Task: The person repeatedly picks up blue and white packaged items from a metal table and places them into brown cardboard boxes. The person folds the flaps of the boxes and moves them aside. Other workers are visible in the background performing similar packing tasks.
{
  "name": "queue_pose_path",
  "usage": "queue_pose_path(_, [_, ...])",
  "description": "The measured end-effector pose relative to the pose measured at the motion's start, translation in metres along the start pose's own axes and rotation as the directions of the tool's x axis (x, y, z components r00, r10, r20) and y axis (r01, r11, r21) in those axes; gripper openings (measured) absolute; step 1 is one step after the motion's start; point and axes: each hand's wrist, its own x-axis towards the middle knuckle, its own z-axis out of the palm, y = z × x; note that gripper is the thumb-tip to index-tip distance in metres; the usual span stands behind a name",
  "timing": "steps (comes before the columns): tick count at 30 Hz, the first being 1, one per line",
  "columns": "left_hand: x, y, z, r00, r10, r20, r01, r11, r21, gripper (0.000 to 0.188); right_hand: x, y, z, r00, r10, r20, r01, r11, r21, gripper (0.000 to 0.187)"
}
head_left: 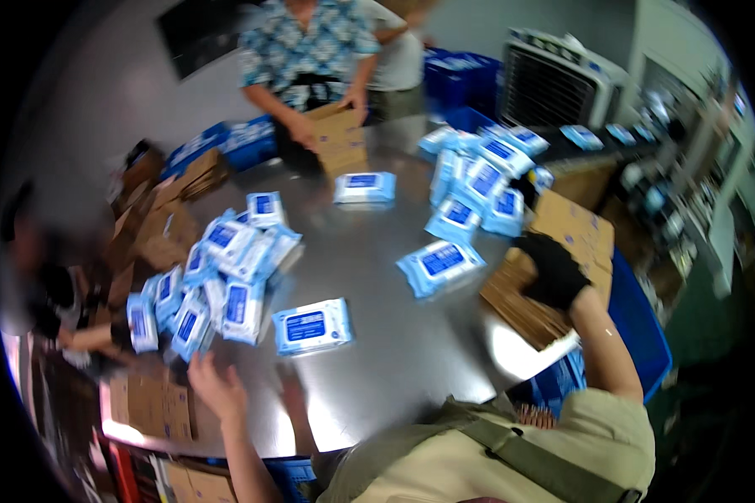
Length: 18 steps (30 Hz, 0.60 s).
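Note:
My left hand (218, 387) is bare and open, fingers apart, just short of the near edge of a heap of blue-and-white wipes packs (233, 243). It appears to hold nothing. A single wipes pack (312, 327) lies flat to the right of that hand. My right hand (554, 270), in a black glove, is closed over a stack of flattened cardboard cartons (524, 308) at the table's right edge; its fingertips are partly hidden. Another lone wipes pack (440, 265) lies left of that stack. Beyond the glove is a second heap of wipes packs (482, 180).
Across the metal table (369, 285), a person holds an opened carton (337, 138) behind a wipes pack (364, 188). A co-worker's dark-gloved hand (122, 335) reaches in from the left. Cartons (151, 407) stand near left; a blue bin (646, 344) is at right.

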Motion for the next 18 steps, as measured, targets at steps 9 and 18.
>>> queue_pose_path(9, [-0.028, -0.003, 0.023, 0.993, -0.102, -0.060, 0.085, 0.969, -0.230, 0.049, -0.006, 0.008, 0.028, 0.973, 0.231, 0.017, -0.223, 0.953, -0.204, 0.060])
queue_pose_path(18, [-0.037, 0.041, 0.027, 0.995, -0.079, -0.057, 0.050, 0.915, -0.401, 0.040, 0.009, 0.029, 0.004, 0.972, 0.129, 0.198, -0.071, 0.958, -0.277, 0.060])
